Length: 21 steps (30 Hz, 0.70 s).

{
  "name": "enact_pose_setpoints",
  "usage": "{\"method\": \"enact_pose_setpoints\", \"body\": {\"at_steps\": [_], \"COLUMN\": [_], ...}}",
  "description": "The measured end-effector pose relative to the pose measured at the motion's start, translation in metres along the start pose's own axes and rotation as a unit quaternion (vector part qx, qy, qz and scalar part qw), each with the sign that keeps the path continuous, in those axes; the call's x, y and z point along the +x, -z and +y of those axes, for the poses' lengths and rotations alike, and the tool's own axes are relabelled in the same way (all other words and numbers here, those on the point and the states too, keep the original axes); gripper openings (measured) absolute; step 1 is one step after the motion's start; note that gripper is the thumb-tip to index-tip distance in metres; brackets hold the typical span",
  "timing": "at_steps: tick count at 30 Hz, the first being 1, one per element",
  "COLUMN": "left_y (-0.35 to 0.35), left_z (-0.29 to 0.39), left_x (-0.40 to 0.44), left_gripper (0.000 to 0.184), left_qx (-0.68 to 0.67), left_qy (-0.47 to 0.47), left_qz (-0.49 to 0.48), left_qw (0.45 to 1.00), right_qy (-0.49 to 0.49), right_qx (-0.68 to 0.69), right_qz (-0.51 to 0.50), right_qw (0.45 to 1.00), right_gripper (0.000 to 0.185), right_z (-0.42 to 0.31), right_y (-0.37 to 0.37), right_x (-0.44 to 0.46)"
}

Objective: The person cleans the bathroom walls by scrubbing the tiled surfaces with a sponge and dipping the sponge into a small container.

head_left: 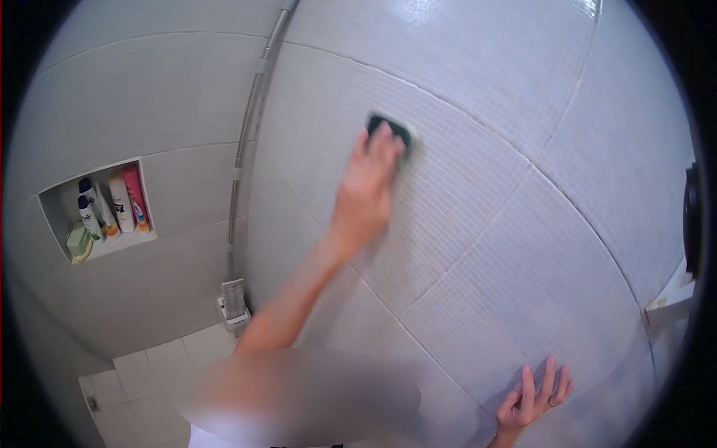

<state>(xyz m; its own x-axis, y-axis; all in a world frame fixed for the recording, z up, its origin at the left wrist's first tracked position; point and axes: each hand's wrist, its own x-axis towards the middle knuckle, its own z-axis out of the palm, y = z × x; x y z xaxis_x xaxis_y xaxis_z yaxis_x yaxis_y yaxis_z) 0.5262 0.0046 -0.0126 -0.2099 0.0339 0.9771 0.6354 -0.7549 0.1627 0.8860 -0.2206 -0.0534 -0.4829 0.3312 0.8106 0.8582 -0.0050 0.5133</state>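
My left hand [367, 190] reaches up against the grey tiled wall [478, 246], its fingers closed over a dark green scrubbing sponge [390, 131] with a paler edge. The sponge is pressed to the wall tile, slightly blurred, and partly covered by the fingers. Low on the right, my right hand [534, 397] rests on the same wall. Its fingers are spread, a ring shows on one of them, and it holds nothing that I can see.
A wall niche [142, 237] on the left holds several bottles [121, 201] and a green soap-like block [78, 240]. A metal pipe [246, 123] runs down the corner. Below it stands a small white holder [234, 313]. A pale ledge [670, 306] juts out at right.
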Motion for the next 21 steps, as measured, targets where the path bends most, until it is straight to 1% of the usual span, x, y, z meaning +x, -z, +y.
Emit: {"method": "enact_pose_setpoints", "body": {"at_steps": [1, 3, 4, 5, 6, 7, 8, 9, 10, 11, 12, 14, 16, 17, 18, 20, 21], "left_y": [0.005, 0.011, 0.01, 0.011, 0.015, 0.018, 0.014, 0.01, 0.006, 0.023, 0.023, 0.014, 0.021, 0.019, 0.013, 0.006, 0.0], "left_z": [-0.028, -0.065, -0.07, -0.065, -0.052, -0.024, 0.012, 0.044, 0.077, 0.094, 0.082, 0.03, -0.024, -0.04, -0.05, -0.021, 0.008], "left_x": [0.022, 0.032, 0.014, -0.017, -0.048, -0.087, -0.128, -0.165, -0.202, -0.206, -0.199, -0.156, -0.102, -0.092, -0.082, -0.096, -0.117], "left_gripper": [0.043, 0.043, 0.043, 0.043, 0.044, 0.045, 0.044, 0.044, 0.043, 0.043, 0.043, 0.043, 0.044, 0.044, 0.043, 0.044, 0.043], "left_qx": [0.032, 0.038, 0.04, 0.063, 0.087, 0.062, -0.024, -0.161, -0.287, -0.026, -0.024, 0.011, 0.044, 0.037, 0.036, 0.048, 0.057], "left_qy": [0.024, 0.146, 0.147, 0.135, 0.121, 0.104, 0.13, 0.227, 0.322, 0.112, 0.118, 0.201, 0.277, 0.284, 0.288, 0.271, 0.174], "left_qz": [0.005, 0.042, 0.042, 0.02, -0.001, -0.053, -0.063, -0.058, -0.026, -0.17, -0.17, -0.085, -0.028, -0.008, 0.016, -0.009, -0.022], "left_qw": [0.999, 0.988, 0.987, 0.989, 0.989, 0.991, 0.989, 0.959, 0.902, 0.979, 0.978, 0.976, 0.96, 0.958, 0.957, 0.961, 0.983], "right_qy": [0.003, 0.011, 0.012, 0.014, 0.014, 0.013, 0.024, 0.035, 0.034, 0.021, 0.01, 0.008, -0.002, 0.001, 0.007, 0.013, 0.027], "right_qx": [0.004, -0.001, 0.0, 0.002, 0.006, 0.009, -0.004, -0.018, -0.016, 0.001, 0.019, 0.022, 0.038, 0.018, 0.004, -0.011, -0.012], "right_qz": [0.005, 0.006, 0.006, 0.011, 0.019, 0.021, 0.028, 0.037, 0.045, 0.036, 0.023, 0.021, 0.02, 0.014, 0.015, -0.011, -0.005], "right_qw": [1.0, 1.0, 1.0, 1.0, 1.0, 1.0, 0.999, 0.999, 0.998, 0.999, 0.999, 1.0, 0.999, 1.0, 1.0, 1.0, 1.0], "right_gripper": [0.041, 0.042, 0.042, 0.041, 0.04, 0.04, 0.039, 0.038, 0.038, 0.033, 0.03, 0.028, 0.026, 0.026, 0.027, 0.031, 0.032], "right_z": [0.0, 0.003, 0.002, 0.002, 0.0, -0.001, 0.0, 0.0, -0.004, -0.006, -0.008, -0.008, -0.011, -0.01, -0.009, -0.004, -0.002], "right_y": [-0.002, -0.002, -0.001, -0.001, -0.002, -0.003, -0.003, -0.003, -0.003, 0.003, 0.007, 0.009, 0.01, 0.013, 0.012, 0.015, 0.015], "right_x": [0.0, -0.002, -0.001, 0.0, 0.001, 0.002, 0.003, 0.005, 0.011, 0.017, 0.019, 0.021, 0.02, 0.021, 0.024, 0.022, 0.021]}}
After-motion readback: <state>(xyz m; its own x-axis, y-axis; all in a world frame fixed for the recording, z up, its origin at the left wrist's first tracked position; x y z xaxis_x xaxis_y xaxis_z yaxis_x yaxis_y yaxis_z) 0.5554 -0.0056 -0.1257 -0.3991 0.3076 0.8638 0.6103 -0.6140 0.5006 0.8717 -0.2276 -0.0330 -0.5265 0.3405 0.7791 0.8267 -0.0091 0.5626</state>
